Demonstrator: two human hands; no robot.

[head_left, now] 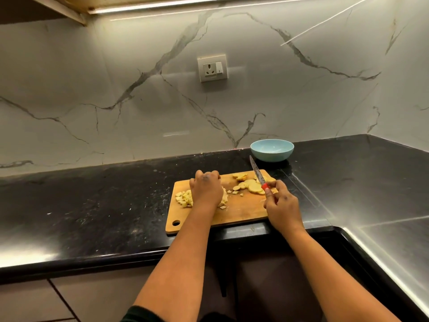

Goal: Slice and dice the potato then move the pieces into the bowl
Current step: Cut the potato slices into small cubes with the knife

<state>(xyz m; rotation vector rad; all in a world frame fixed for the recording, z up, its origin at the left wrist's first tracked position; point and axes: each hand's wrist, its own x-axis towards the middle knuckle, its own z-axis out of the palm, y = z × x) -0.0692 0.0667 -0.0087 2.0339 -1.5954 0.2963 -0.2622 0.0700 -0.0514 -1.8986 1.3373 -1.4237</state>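
The black surface (92,205) runs under a marble-veined wall with a socket (212,68) upper centre. Your cutting board (241,210) sits centre frame, overhanging the near edge slightly: pressure there could tip it. The blue bowl (272,150), behind it, holds nothing visible. Your left hand (206,191) covers the diced pieces (184,198), fingers curled over them. Your right hand (282,208) grips the knife (258,173), blade raised over uncut slices (251,185). Loose dice near the board's left edge could scatter.
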